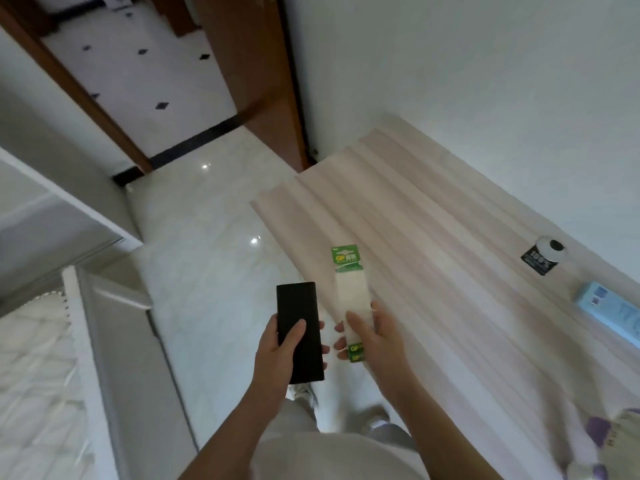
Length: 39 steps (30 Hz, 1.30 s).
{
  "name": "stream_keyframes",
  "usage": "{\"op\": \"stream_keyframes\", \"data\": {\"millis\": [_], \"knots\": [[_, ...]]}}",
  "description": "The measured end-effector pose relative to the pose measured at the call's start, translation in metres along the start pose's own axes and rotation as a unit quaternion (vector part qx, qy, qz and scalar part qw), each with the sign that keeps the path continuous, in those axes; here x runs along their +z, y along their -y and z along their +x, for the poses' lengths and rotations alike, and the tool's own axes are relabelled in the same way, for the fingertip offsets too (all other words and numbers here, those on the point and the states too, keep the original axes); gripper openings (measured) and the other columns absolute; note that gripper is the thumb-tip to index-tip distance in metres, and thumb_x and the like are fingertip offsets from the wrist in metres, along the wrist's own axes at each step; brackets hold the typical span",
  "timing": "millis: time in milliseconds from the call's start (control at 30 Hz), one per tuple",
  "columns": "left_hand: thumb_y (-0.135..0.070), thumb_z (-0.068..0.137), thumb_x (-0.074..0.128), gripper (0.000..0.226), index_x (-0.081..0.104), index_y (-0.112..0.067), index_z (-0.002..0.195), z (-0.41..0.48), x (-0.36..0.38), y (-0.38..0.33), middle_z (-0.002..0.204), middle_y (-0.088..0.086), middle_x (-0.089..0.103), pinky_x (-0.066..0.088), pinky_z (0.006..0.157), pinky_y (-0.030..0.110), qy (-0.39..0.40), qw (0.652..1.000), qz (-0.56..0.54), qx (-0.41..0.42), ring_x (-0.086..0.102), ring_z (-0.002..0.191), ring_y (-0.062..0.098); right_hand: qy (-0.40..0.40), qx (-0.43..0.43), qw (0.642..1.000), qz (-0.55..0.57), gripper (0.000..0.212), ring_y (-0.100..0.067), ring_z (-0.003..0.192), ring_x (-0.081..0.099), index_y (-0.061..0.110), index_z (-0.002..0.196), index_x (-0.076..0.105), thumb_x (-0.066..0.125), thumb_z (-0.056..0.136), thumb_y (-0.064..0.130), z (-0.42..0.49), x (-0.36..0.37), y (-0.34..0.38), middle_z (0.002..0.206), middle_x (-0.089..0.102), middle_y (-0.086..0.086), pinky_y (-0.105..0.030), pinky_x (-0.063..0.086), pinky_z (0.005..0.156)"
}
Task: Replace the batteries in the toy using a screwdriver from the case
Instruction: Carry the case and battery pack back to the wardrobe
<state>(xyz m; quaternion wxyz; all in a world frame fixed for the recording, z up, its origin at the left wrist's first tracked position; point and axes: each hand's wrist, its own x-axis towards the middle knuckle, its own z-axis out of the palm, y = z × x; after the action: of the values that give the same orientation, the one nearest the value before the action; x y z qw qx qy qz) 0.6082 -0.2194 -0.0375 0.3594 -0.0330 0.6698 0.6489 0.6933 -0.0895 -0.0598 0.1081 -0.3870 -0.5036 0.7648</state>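
Your left hand (280, 344) is clamped around a flat, matte black rectangular case (299, 332), thumb pressed across its face and fingers wrapped behind, holding it above the glossy pale marble-look floor (207, 237). Your right hand (375, 336) is closed on a long, narrow battery pack (349, 299): a whitish translucent blister strip with a green printed card at its far end and more green lettering showing below your thumb (the batteries themselves are too blurred to count). The pack sits just beside the case, close but not touching, over the near corner of the desk (450, 216).

The desk has a smooth, light wood-grain top with long pale stripes running along it. Well apart from your hands, near the wall, sits a small round white object with a black label (543, 259), and next to it a light blue rectangular box (609, 313). At the lower right edge lies something soft-looking in purple and cream (602, 431), possibly the toy, though it is too blurred to say.
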Motion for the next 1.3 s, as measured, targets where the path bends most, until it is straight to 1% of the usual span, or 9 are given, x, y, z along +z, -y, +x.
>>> {"op": "stream_keyframes", "data": {"millis": [67,167,333,433,633,800,933,1100,1300], "knots": [[-0.014,0.1,0.054,0.02,0.056,-0.012,0.119,0.0,-0.024,-0.001,0.1,0.011,0.076,0.059,0.058,0.037,-0.037,0.999,-0.024,0.007,0.072,0.072,0.033,0.036,-0.002,0.999,-0.036,0.011,-0.025,0.063,0.069,0.01,0.11,0.059,0.057,0.1,0.014,0.008,0.025,-0.002,0.08,0.073,-0.008,-0.035,0.058,0.056],[-0.014,0.1,0.054,0.021,0.056,-0.011,0.12,0.002,-0.059,-0.002,0.099,0.011,0.076,0.059,0.057,0.037,-0.091,0.994,-0.064,0.013,0.072,0.072,0.033,0.076,0.009,0.994,-0.073,0.009,-0.027,0.064,0.069,0.009,0.107,0.059,0.056,0.1,0.014,0.02,0.066,-0.005,0.081,0.072,-0.01,-0.042,0.06,0.061],[-0.014,0.101,0.053,0.023,0.055,-0.011,0.123,0.026,-0.127,-0.011,0.103,0.013,0.075,0.06,0.061,0.043,-0.154,0.983,-0.102,0.021,0.072,0.075,0.036,0.141,0.024,0.982,-0.12,0.011,-0.028,0.065,0.069,0.008,0.107,0.06,0.056,0.1,0.016,0.05,0.144,-0.013,0.083,0.072,-0.011,-0.039,0.059,0.059],[-0.016,0.101,0.054,0.023,0.056,-0.014,0.123,0.048,-0.171,-0.024,0.104,0.012,0.075,0.06,0.065,0.045,-0.188,0.975,-0.117,0.024,0.072,0.079,0.04,0.157,0.034,0.976,-0.146,0.012,-0.03,0.065,0.069,0.007,0.107,0.06,0.057,0.1,0.016,0.07,0.194,-0.016,0.084,0.072,-0.013,-0.037,0.058,0.057],[-0.014,0.101,0.053,0.021,0.054,-0.011,0.122,0.093,-0.256,-0.063,0.106,0.014,0.074,0.06,0.066,0.049,-0.206,0.967,-0.143,0.038,0.071,0.079,0.04,0.182,0.049,0.966,-0.177,0.011,-0.03,0.064,0.068,0.007,0.107,0.059,0.057,0.1,0.015,0.111,0.3,-0.016,0.086,0.071,-0.017,-0.039,0.059,0.057],[-0.015,0.101,0.053,0.02,0.053,-0.01,0.12,0.119,-0.316,-0.09,0.105,0.013,0.074,0.059,0.067,0.048,-0.221,0.96,-0.164,0.047,0.071,0.078,0.038,0.208,0.055,0.957,-0.196,0.01,-0.03,0.064,0.068,0.008,0.107,0.059,0.058,0.1,0.015,0.134,0.376,-0.017,0.084,0.071,-0.014,-0.041,0.06,0.059],[-0.017,0.101,0.054,0.019,0.053,-0.01,0.119,0.138,-0.346,-0.101,0.106,0.013,0.074,0.059,0.068,0.049,-0.241,0.953,-0.179,0.044,0.071,0.079,0.04,0.227,0.066,0.947,-0.219,0.008,-0.029,0.064,0.069,0.012,0.106,0.06,0.059,0.099,0.016,0.15,0.418,-0.019,0.082,0.072,-0.012,-0.041,0.059,0.059],[-0.017,0.101,0.054,0.02,0.053,-0.012,0.12,0.162,-0.373,-0.116,0.104,0.011,0.075,0.06,0.068,0.049,-0.262,0.944,-0.197,0.045,0.071,0.08,0.04,0.245,0.074,0.937,-0.236,0.009,-0.028,0.062,0.068,0.011,0.107,0.06,0.059,0.099,0.017,0.176,0.458,-0.018,0.082,0.072,-0.013,-0.036,0.057,0.056],[-0.018,0.101,0.054,0.02,0.053,-0.014,0.121,0.203,-0.405,-0.138,0.104,0.01,0.075,0.06,0.069,0.049,-0.301,0.93,-0.206,0.039,0.072,0.083,0.04,0.277,0.089,0.923,-0.252,0.007,-0.026,0.062,0.069,0.014,0.106,0.06,0.059,0.099,0.018,0.222,0.509,-0.014,0.081,0.073,-0.011,-0.036,0.059,0.057]]}}
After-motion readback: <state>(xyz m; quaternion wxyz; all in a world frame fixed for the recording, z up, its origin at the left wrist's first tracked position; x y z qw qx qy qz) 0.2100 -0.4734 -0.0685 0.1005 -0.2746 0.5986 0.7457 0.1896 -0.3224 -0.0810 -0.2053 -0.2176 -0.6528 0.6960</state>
